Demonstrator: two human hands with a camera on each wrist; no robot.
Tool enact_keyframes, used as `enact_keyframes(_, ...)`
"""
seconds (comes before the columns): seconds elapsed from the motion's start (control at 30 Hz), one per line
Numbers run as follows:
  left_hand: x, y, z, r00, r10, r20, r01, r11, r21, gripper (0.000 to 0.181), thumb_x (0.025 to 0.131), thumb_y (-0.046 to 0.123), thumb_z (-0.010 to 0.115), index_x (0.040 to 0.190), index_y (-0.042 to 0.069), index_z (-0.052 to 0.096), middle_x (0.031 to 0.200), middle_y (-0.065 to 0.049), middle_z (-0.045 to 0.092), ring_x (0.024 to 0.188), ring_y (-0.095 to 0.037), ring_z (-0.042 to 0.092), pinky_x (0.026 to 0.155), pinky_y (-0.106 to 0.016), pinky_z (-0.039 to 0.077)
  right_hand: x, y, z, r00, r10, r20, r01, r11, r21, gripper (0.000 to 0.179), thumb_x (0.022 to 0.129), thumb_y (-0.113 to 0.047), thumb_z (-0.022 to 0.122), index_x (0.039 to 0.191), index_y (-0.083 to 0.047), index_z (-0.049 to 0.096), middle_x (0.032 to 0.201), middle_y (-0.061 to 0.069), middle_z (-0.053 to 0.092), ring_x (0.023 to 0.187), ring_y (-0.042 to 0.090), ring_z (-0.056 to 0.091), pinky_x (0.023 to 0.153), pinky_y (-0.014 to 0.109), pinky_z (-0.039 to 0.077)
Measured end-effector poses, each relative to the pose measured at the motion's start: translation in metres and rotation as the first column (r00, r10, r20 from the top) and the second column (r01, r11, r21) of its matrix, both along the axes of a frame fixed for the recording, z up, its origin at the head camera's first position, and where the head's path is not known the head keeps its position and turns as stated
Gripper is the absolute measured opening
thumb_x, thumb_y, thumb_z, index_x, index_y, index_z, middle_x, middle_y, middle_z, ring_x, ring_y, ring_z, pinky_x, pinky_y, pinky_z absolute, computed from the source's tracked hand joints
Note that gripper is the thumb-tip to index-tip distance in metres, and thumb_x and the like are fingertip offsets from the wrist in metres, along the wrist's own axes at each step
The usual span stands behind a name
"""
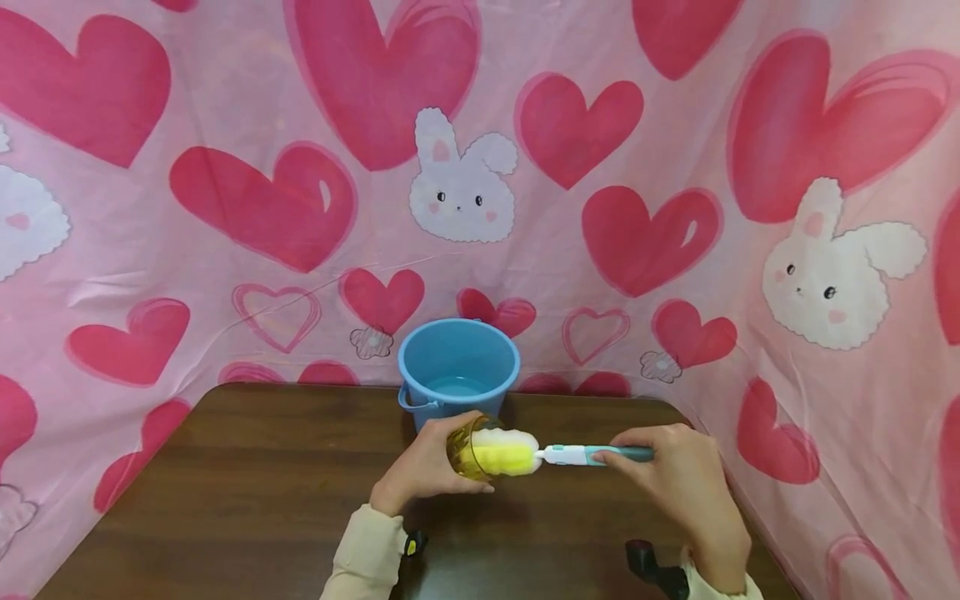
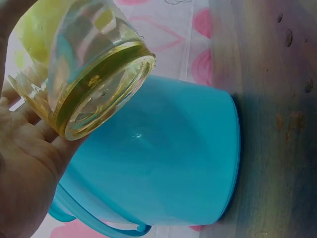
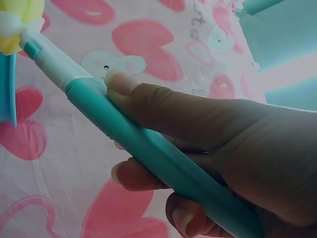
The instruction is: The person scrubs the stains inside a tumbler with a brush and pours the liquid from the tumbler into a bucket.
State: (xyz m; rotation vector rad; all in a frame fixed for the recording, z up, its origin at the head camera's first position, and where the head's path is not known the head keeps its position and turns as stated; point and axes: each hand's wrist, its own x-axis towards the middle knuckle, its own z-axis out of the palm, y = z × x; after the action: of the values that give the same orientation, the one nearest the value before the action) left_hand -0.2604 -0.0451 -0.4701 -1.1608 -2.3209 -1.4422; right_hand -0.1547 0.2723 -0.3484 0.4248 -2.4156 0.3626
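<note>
My left hand (image 1: 431,467) grips an amber glass cup (image 1: 462,450), tipped on its side with its mouth toward the right. In the left wrist view the thick base of the cup (image 2: 106,89) faces the camera, with the palm and fingers around its wall. My right hand (image 1: 678,467) holds the teal and white handle of a sponge brush (image 1: 577,455), thumb along the grip (image 3: 148,144). The brush's yellow and white sponge head (image 1: 510,452) sits partly inside the cup; its tip is seen only dimly through the glass.
A light blue bucket (image 1: 420,392) with water in it stands at the back of the brown wooden table (image 1: 285,467), just behind the cup. Its handle (image 1: 406,400) hangs down on the left. Drops of water (image 2: 289,37) lie on the tabletop. A pink heart-patterned cloth (image 1: 555,250) hangs behind.
</note>
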Motion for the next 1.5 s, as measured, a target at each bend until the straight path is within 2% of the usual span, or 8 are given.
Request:
enact_keyframes(0.23, 0.002, 0.001, -0.002, 1.000, -0.024, 0.009, 0.024, 1.000, -0.010, 0.084, 0.065, 0.039, 0.097, 0.136, 0.014, 0.060, 0.122, 0.013, 0.067, 0.108, -0.010, 0.062, 0.097, -0.036, 0.055, 0.006, -0.003, 0.001, 0.998, 0.008, 0.065, -0.008, 1.000, 0.002, 0.021, 0.063, -0.038, 0.095, 0.073, -0.030, 0.078, 0.065, -0.025, 0.063, 0.057, -0.006, 0.049, 0.050, 0.024, 0.043)
enact_keyframes(0.47, 0.002, 0.002, 0.000, 1.000, -0.020, 0.024, 0.021, 0.999, -0.034, 0.084, 0.064, 0.040, 0.097, 0.134, 0.015, 0.060, 0.121, 0.011, 0.068, 0.106, -0.011, 0.062, 0.093, -0.033, 0.056, 0.001, -0.005, -0.001, 0.996, 0.051, -0.074, -0.049, 0.998, 0.025, 0.023, 0.061, -0.037, 0.096, 0.072, -0.029, 0.079, 0.063, -0.022, 0.065, 0.055, -0.006, 0.048, 0.048, 0.022, 0.040)
enact_keyframes(0.6, 0.001, 0.002, 0.001, 0.999, -0.015, 0.035, 0.016, 0.999, -0.033, 0.081, 0.063, 0.038, 0.098, 0.133, 0.023, 0.060, 0.121, 0.013, 0.067, 0.107, -0.011, 0.061, 0.094, -0.033, 0.056, -0.002, -0.004, -0.002, 0.993, 0.045, -0.109, -0.044, 0.999, 0.007, 0.023, 0.061, -0.036, 0.097, 0.073, -0.027, 0.080, 0.062, -0.019, 0.067, 0.054, -0.003, 0.051, 0.047, 0.022, 0.040)
enact_keyframes(0.83, -0.001, 0.001, 0.001, 1.000, -0.029, 0.012, 0.029, 1.000, -0.009, 0.081, 0.063, 0.034, 0.098, 0.133, 0.031, 0.058, 0.122, 0.015, 0.067, 0.108, -0.011, 0.062, 0.097, -0.034, 0.055, -0.006, -0.005, 0.000, 0.998, -0.043, 0.039, 0.042, 0.999, 0.006, 0.019, 0.066, -0.038, 0.094, 0.075, -0.027, 0.080, 0.064, -0.016, 0.067, 0.061, 0.009, 0.056, 0.049, 0.029, 0.040)
enact_keyframes(0.97, -0.002, 0.000, 0.001, 1.000, -0.008, -0.005, 0.008, 1.000, -0.013, 0.080, 0.062, 0.035, 0.099, 0.132, 0.027, 0.060, 0.121, 0.015, 0.067, 0.108, -0.011, 0.061, 0.097, -0.034, 0.055, -0.006, -0.005, 0.001, 0.990, -0.054, 0.129, 0.056, 0.998, -0.007, 0.019, 0.067, -0.037, 0.094, 0.074, -0.026, 0.080, 0.065, -0.016, 0.067, 0.062, 0.008, 0.055, 0.053, 0.031, 0.043)
enact_keyframes(1.1, -0.001, -0.002, 0.002, 1.000, -0.003, 0.011, 0.003, 0.999, -0.034, 0.081, 0.063, 0.039, 0.098, 0.132, 0.019, 0.061, 0.120, 0.015, 0.067, 0.107, -0.010, 0.061, 0.097, -0.035, 0.055, -0.004, -0.006, 0.001, 0.985, -0.044, 0.166, 0.045, 0.999, -0.004, 0.019, 0.067, -0.038, 0.094, 0.073, -0.027, 0.079, 0.065, -0.020, 0.066, 0.061, 0.004, 0.055, 0.056, 0.030, 0.045)
enact_keyframes(1.33, 0.000, -0.001, 0.004, 0.998, -0.008, 0.057, 0.010, 0.999, -0.044, 0.081, 0.064, 0.038, 0.097, 0.134, 0.021, 0.059, 0.123, 0.013, 0.066, 0.109, -0.011, 0.061, 0.096, -0.035, 0.056, -0.002, -0.010, 0.003, 1.000, 0.013, 0.025, -0.014, 0.999, 0.030, 0.023, 0.064, -0.038, 0.096, 0.074, -0.025, 0.080, 0.064, -0.018, 0.068, 0.056, -0.002, 0.052, 0.051, 0.023, 0.042)
enact_keyframes(1.5, 0.001, -0.001, 0.003, 0.997, -0.023, 0.068, 0.025, 0.999, -0.029, 0.080, 0.064, 0.035, 0.098, 0.133, 0.026, 0.059, 0.122, 0.015, 0.066, 0.108, -0.011, 0.061, 0.094, -0.033, 0.056, -0.001, -0.010, 0.003, 0.999, -0.015, -0.044, 0.016, 1.000, 0.022, 0.023, 0.064, -0.038, 0.095, 0.075, -0.025, 0.081, 0.060, -0.017, 0.065, 0.052, -0.002, 0.044, 0.046, 0.022, 0.037)
